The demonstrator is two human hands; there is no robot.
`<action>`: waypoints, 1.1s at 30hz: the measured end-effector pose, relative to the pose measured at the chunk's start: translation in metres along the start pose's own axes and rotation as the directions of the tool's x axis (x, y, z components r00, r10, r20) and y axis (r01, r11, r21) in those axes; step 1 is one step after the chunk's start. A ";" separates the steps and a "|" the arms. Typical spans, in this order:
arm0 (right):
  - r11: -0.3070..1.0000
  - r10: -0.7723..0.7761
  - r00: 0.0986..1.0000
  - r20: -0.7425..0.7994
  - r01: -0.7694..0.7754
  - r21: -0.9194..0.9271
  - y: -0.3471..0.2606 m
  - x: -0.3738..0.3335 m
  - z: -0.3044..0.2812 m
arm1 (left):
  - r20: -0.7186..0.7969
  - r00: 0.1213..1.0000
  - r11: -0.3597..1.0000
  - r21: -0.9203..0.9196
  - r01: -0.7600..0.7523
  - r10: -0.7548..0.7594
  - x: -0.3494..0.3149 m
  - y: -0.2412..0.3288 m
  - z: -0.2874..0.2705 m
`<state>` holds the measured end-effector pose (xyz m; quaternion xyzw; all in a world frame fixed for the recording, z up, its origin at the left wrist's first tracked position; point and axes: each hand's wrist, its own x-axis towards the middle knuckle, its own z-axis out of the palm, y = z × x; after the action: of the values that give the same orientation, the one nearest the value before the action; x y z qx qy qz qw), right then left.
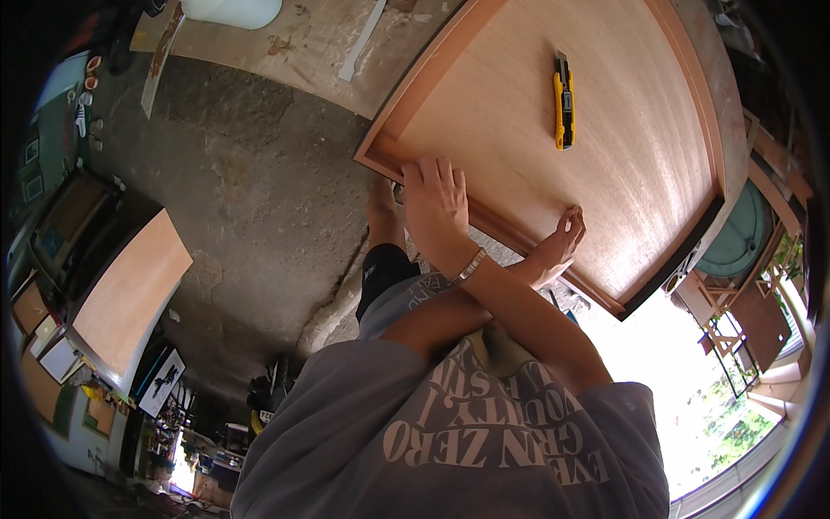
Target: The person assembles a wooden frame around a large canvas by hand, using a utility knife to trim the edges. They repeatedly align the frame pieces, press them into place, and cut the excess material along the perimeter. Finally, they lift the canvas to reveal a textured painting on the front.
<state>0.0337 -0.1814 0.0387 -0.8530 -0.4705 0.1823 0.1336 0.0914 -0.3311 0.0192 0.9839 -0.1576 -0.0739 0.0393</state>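
Observation:
My forearms cross in front of me. My right hand (437, 203), with a metal-band watch (468, 265) on its wrist, reaches over to the left. It lies across the near rim of a wooden panel (510, 112) framed with raised strips, its fingers stretched onto the wood. Passing under that arm, my left hand (558, 246) comes out on the right and rests at the same rim. Its fingers are loosely bent and a little apart, and nothing shows in them. Beyond both hands, untouched, a yellow and black utility knife (565, 104) lies on the panel.
Concrete floor (259, 164) stretches to the left. A thin board (320, 73) with a pale strip lies beyond it, and a white container (232, 9) stands there. A wooden sheet (130, 294) leans at far left. A green round tub (735, 229) and wooden frames are at right.

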 end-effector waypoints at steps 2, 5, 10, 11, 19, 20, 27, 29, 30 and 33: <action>1.000 0.020 1.000 0.012 -0.020 -0.014 -0.005 0.004 0.007 | -0.007 1.000 1.000 -0.021 0.017 -0.018 0.001 0.005 0.004; 0.998 -0.018 0.999 -0.030 0.020 0.054 -0.020 0.025 0.019 | -0.022 0.999 1.000 -0.016 0.027 -0.027 0.003 0.013 0.008; 0.913 -0.057 0.998 -0.006 0.055 0.404 0.001 0.001 -0.032 | -0.087 0.992 0.989 0.105 0.101 -0.092 0.008 0.023 0.037; 0.897 0.016 0.998 -0.069 0.016 0.441 0.023 -0.017 -0.055 | -0.110 0.991 0.985 0.147 0.087 -0.071 0.012 0.027 0.046; 0.866 0.494 0.867 -0.063 -0.484 0.128 0.223 -0.253 -0.138 | 0.092 0.990 0.899 -0.434 -0.055 0.105 0.007 -0.021 -0.010; 0.867 0.496 0.866 0.061 -0.498 0.011 0.239 -0.285 -0.133 | 0.095 0.989 0.899 -0.434 -0.064 0.117 0.009 -0.022 -0.012; 0.894 0.438 0.898 0.049 -0.440 0.084 0.224 -0.274 -0.071 | -0.099 0.993 0.993 -0.094 -0.079 0.069 0.018 -0.001 0.040; 0.910 0.396 0.918 -0.033 -0.387 0.149 0.219 -0.257 -0.052 | -0.105 0.993 0.994 -0.085 -0.071 0.062 0.019 0.004 0.048; 0.903 0.414 0.909 -0.041 -0.404 0.149 0.220 -0.255 -0.043 | 0.005 0.997 0.973 -0.218 -0.074 0.077 0.020 0.001 0.020; 0.896 0.444 0.888 -0.117 -0.436 0.090 0.225 -0.262 -0.037 | 0.109 0.990 0.945 -0.322 -0.050 0.089 0.020 -0.002 0.003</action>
<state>0.0905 -0.5238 0.0307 -0.9431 -0.2493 0.1644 0.1461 0.1104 -0.3358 0.0134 0.9521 -0.1804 -0.1572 0.1905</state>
